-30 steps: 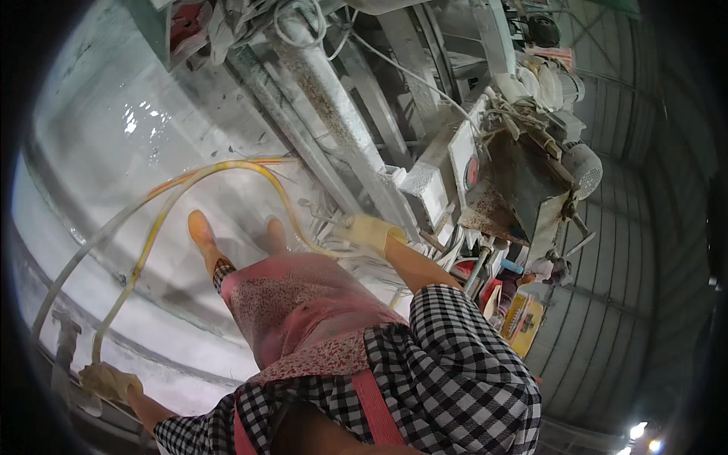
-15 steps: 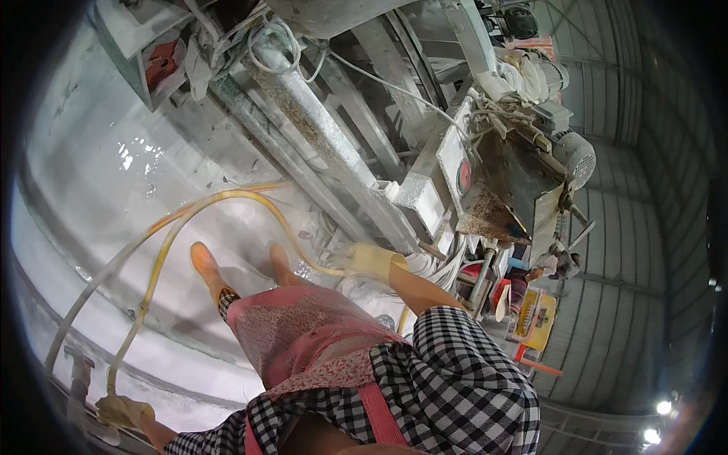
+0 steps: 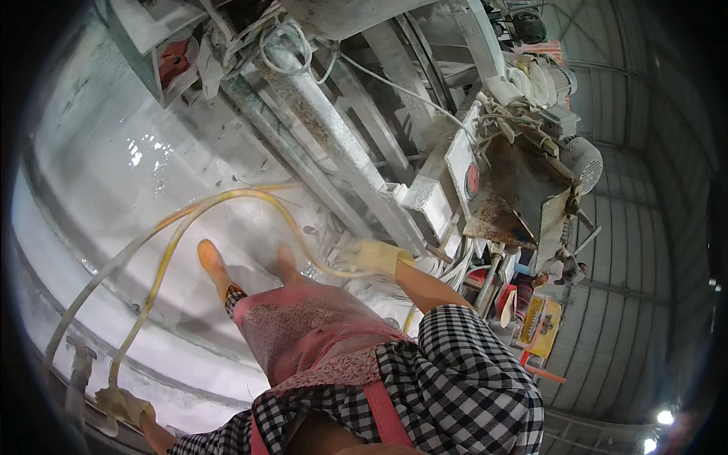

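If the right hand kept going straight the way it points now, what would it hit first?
The gloved right hand points left along the yellow hose it grips. Straight on, it would likely meet the person's right foot first, though depth is unclear.

Person's wearing a black-and-white checked shirt (image 3: 462, 379) with a pink speckled apron (image 3: 303, 334) just below it, plus yellowish gloves on both hands. A yellow hose (image 3: 227, 201) is looping above the apron over a glistening white slab (image 3: 114, 174); orange boots (image 3: 212, 262) too.
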`<action>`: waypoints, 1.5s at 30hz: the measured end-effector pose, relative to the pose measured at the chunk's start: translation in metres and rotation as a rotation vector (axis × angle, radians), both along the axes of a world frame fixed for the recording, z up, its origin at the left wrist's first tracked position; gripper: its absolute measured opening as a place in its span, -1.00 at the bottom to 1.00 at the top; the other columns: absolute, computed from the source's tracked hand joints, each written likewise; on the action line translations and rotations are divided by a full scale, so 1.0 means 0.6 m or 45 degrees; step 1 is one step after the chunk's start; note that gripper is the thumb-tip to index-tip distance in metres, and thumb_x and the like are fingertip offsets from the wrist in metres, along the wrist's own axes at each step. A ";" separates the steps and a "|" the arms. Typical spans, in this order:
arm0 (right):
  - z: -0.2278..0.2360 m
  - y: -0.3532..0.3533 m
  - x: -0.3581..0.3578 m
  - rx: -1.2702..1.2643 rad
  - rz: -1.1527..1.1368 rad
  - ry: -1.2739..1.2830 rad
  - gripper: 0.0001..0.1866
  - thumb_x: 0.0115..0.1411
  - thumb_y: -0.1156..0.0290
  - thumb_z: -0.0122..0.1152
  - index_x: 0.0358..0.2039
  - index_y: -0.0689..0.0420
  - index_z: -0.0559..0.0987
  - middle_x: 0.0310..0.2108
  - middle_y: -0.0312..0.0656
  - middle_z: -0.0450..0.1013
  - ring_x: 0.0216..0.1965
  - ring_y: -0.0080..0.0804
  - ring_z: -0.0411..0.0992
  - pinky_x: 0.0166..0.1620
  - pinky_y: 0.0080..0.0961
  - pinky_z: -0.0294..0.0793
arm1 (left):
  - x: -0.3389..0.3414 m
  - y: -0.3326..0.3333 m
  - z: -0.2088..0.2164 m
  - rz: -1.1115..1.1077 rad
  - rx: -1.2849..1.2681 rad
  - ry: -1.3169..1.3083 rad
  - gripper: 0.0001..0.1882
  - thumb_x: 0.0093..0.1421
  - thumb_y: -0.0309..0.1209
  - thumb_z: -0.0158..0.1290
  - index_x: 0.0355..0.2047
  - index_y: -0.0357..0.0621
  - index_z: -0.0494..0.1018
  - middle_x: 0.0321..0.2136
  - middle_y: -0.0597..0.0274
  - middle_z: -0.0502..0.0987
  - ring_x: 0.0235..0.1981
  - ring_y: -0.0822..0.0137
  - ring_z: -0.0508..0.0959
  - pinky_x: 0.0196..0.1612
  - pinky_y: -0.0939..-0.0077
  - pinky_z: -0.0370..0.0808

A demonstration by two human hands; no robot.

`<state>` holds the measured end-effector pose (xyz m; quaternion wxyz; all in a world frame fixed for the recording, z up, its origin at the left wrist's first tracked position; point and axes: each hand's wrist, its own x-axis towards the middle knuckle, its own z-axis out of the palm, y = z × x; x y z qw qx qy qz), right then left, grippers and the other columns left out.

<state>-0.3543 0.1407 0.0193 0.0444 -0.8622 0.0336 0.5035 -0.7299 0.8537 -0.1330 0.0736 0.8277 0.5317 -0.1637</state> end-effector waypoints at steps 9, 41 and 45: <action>0.057 0.068 0.038 0.235 -0.254 0.248 -0.51 0.33 0.07 0.12 0.06 0.22 0.58 -0.12 -0.08 0.59 -0.10 -0.31 0.54 0.05 -0.40 0.43 | 0.027 -0.072 0.073 -0.017 0.035 -0.275 -0.64 0.32 -0.46 -0.09 0.11 -0.13 0.44 0.13 -0.13 0.46 0.22 -0.02 0.39 0.32 0.25 0.27; 0.002 0.377 0.116 0.250 0.351 0.243 -0.64 0.33 0.07 0.16 -0.16 0.09 0.69 -0.53 -0.22 0.51 -0.44 -0.47 0.43 -0.30 -0.47 0.40 | 0.192 -0.172 0.162 0.587 -0.387 -0.548 -0.61 0.29 -0.07 -0.02 -0.22 -0.15 0.54 -0.27 -0.02 0.62 -0.21 0.01 0.61 -0.13 0.13 0.48; -0.005 0.310 0.136 0.311 0.181 0.176 -0.63 0.32 0.09 0.19 -0.11 0.12 0.69 -0.52 -0.27 0.53 -0.48 -0.54 0.43 -0.30 -0.55 0.40 | 0.330 -0.062 0.189 -0.123 0.324 -0.947 -0.71 0.24 -0.41 0.12 -0.03 -0.14 0.57 -0.12 0.02 0.62 -0.13 0.05 0.62 -0.05 0.32 0.52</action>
